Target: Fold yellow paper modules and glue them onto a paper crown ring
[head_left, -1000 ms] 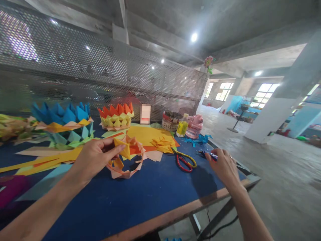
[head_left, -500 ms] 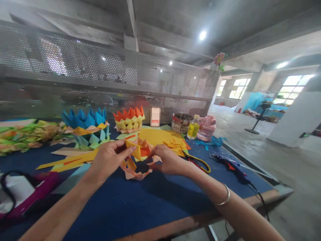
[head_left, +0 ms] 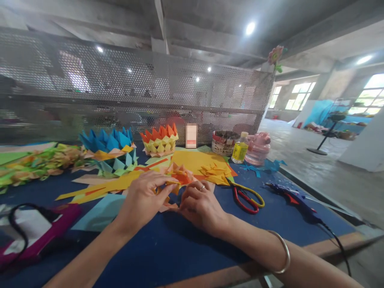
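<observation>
Both my hands meet over a folded paper ring (head_left: 177, 178) in peach, yellow and orange, low on the blue table (head_left: 168, 252). My left hand (head_left: 143, 198) pinches a yellow folded piece of the ring between thumb and fingers. My right hand (head_left: 201, 206), with a ring on one finger and a bangle on the wrist, is curled with its fingertips pressed on the ring's near edge. Most of the paper ring is hidden behind my hands.
Red-and-yellow scissors (head_left: 247, 198) and a blue glue gun (head_left: 292, 198) with its cord lie to the right. Finished paper crowns (head_left: 160, 140), paper sheets, a basket (head_left: 223, 142), a yellow bottle (head_left: 240, 150) and a pink jar (head_left: 258, 149) stand behind. A mesh screen (head_left: 135, 92) backs the table.
My right hand left the glue gun on the table and came over to the paper ring. Both hands then lowered the ring toward the table.
</observation>
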### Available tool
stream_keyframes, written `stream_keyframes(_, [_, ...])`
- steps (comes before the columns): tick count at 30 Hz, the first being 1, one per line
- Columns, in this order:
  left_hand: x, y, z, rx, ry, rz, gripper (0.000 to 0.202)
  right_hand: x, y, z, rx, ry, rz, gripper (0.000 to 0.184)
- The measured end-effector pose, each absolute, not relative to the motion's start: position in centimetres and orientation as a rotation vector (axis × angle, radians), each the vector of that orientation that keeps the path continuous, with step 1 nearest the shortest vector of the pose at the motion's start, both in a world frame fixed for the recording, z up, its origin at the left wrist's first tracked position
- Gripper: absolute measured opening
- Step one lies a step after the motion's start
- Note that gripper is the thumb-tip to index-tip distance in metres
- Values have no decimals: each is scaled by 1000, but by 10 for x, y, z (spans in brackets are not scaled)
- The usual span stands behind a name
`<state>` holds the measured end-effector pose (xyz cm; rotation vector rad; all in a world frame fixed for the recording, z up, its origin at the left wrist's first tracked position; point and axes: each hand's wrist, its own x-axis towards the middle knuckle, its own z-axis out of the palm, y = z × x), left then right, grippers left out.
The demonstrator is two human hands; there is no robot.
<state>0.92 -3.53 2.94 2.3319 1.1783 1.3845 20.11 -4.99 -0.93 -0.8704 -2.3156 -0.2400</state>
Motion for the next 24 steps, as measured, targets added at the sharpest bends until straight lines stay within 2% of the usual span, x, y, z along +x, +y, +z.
stream_keyframes(3, [10,-36,28,2445,1183,1346,17,201,-55,-7,-664,-2407,-580,19])
stream_keyframes(6, [11,-38,27,2493,1245,1221,15,200,-58,-6,-519,-2378,-699,26])
stream_keyframes(12, [14,-40,30,2482,1363,981,16,200,-57,-6,-520,-2365,-710,32])
stream_keyframes(24, [17,-43,31,2507,1353,773,19,203,-57,-5,-611,-2383,-651,28])
